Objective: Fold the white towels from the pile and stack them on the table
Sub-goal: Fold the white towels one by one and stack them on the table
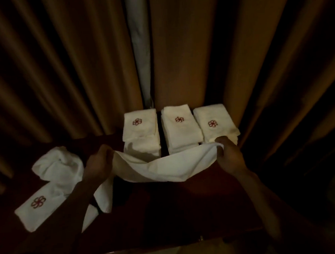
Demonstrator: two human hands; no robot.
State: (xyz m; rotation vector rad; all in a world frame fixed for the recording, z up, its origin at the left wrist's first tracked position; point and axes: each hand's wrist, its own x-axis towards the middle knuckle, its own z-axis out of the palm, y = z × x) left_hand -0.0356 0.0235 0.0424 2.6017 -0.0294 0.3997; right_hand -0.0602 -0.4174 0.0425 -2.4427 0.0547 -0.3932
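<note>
**Towel**: white and unfolded, held up by its upper edge. It sags in a shallow curve between the hands, and one end trails down beside the left forearm. It hangs above the middle of the table, just in front of the stacks.

**Left hand**: fingers curled, grasping the towel's left end.

**Right hand**: fingers curled, grasping the right end.

**Folded stacks**: left stack, middle stack and right stack stand side by side along the back edge, with narrow dark gaps between them. The right stack is near the table's back right corner.

**Pile**: crumpled white towels at the left.

**Flat towel**: lies in front of the pile, toward the near left edge.

**Table**: dark reddish wood, which shows under the held towel and out to the near edge.

**Curtain**: hangs directly behind the stacks in heavy brown pleats, with a pale strip at the parting.

**Materials**: soft cloth. The stacks are squared rectangles. A red flower-like emblem shows on top of each stack and on the flat towel. The light is dim.
</note>
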